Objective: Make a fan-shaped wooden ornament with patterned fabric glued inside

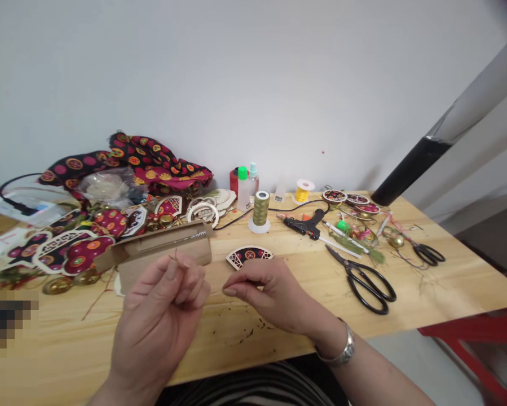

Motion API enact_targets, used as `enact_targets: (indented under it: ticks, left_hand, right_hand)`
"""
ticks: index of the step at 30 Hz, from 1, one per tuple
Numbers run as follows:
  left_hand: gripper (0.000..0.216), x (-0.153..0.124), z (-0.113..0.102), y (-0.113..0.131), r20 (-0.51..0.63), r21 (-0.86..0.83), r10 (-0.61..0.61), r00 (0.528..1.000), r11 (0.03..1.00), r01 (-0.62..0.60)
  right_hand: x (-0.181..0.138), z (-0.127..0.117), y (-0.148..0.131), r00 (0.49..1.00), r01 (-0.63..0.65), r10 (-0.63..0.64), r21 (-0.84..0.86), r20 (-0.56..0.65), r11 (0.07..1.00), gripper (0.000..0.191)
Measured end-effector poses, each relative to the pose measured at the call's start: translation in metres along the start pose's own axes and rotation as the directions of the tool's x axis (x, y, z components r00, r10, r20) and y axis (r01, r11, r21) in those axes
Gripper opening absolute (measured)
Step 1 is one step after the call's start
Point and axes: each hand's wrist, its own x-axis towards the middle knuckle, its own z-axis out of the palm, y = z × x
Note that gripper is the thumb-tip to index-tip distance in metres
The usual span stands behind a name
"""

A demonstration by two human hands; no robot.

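Observation:
My left hand (162, 304) is closed in a pinch above the wooden table. A thin reddish-brown thread (176, 255) pokes out above its thumb and fingers. To its right, my right hand (274, 290) has thumb and forefinger pressed together. Whatever may lie between those fingertips is too fine to see. Just behind the right hand lies a fan-shaped ornament (250, 255) with a pale pierced rim and dark patterned cloth, partly covered by the hand. A brown cardboard box (164, 251) stands behind the left hand.
Black-handled scissors (365, 282) lie right of my right hand, near a glue gun (306, 224). An olive thread spool (260, 213) and bottles (245, 192) stand behind. Finished ornaments (88, 254) and patterned cloth (151, 160) crowd the left. Smaller scissors (426, 254) lie far right.

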Motion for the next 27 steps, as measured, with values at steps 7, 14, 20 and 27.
enact_targets:
  ticks: [7, 14, 20, 27]
  left_hand:
    - [0.012, 0.003, 0.0, 0.001, 0.029, -0.031, 0.042, 0.999, 0.999, -0.041]
    - [0.015, -0.001, -0.001, -0.001, -0.007, 0.003, 0.039, 0.999, 0.999, -0.039]
    - [0.016, -0.001, 0.001, 0.0, -0.092, -0.009, 0.024, 0.996, 1.0, -0.025]
    - [0.023, -0.001, -0.005, 0.001, -0.177, 0.029, -0.018, 0.984, 0.999, 0.023]
  right_hand:
    - [0.012, -0.036, 0.002, 0.997, -0.035, 0.032, -0.042, -0.069, 0.998, 0.01]
    - [0.016, -0.064, 0.006, 0.986, -0.084, 0.055, -0.19, -0.154, 0.978, 0.014]
    - [0.013, -0.082, 0.01, 0.974, -0.089, 0.046, -0.191, -0.221, 0.977, 0.015]
    - [0.005, -0.091, 0.013, 0.96, -0.132, 0.085, -0.163, -0.267, 0.978, 0.013]
